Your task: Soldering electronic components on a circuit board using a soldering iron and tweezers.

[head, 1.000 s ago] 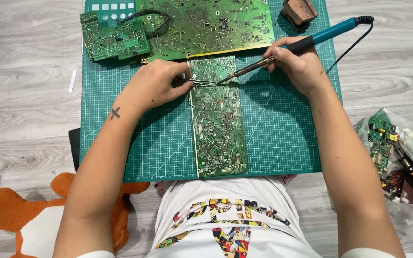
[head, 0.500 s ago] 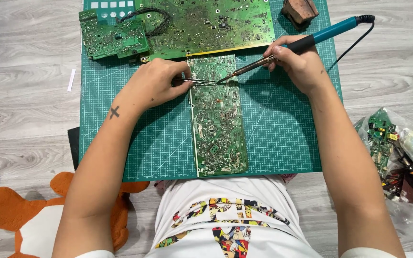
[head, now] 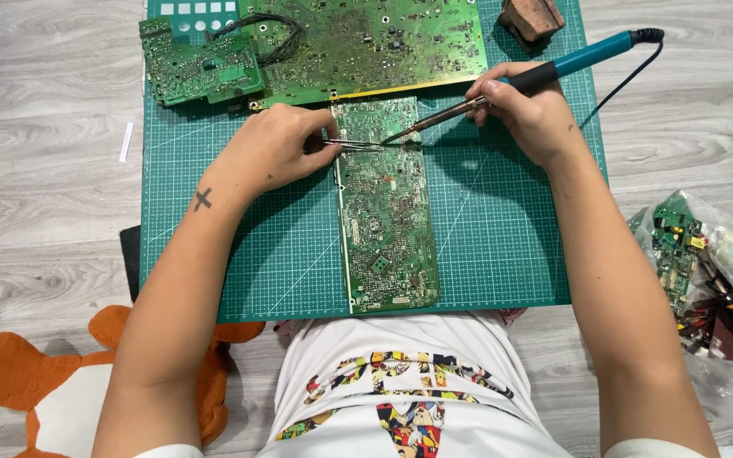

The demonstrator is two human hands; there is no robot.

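A green mat (head: 502, 254) lies on the floor (head: 44, 170). At its far edge sits a big board (head: 366, 42); a long board (head: 383, 212) lies mid-mat. The right hand (head: 532, 110) grips a soldering iron (head: 545, 75), tip on the long board's far end. The left hand (head: 277, 148) pinches tweezers (head: 354, 145) there too.

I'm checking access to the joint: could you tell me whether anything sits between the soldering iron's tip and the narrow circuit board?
Nothing visible does. The iron in the right hand reaches the board near its top edge, meeting the tweezers held by the left hand.
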